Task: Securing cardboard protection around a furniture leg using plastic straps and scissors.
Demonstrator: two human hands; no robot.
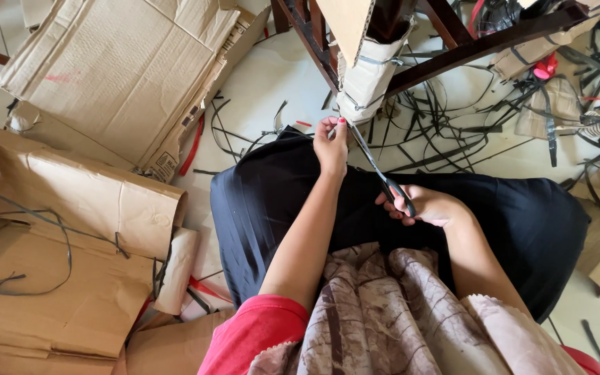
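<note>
Two hands (pixel 330 147) at cardboard-wrapped leg (pixel 368 76), scissors (pixel 383 177)

Soft, even daylight fills the scene, with no hard glare anywhere. The pale floor (pixel 272 76) at the far middle is the brightest area, slightly washed out but not blown. Shadows are faint and diffuse: a soft one lies under the folded cardboard (pixel 92 201) on the left. The black cloth (pixel 522 215) in the middle holds little detail, its folds showing only as a dull sheen. Focus is sharp across most of the frame; the patterned garment (pixel 383 319) at the near edge is slightly soft. Wide-angle stretching bends lines toward the corners, clearest in the dark wooden frame (pixel 467 48) at the far right
</note>
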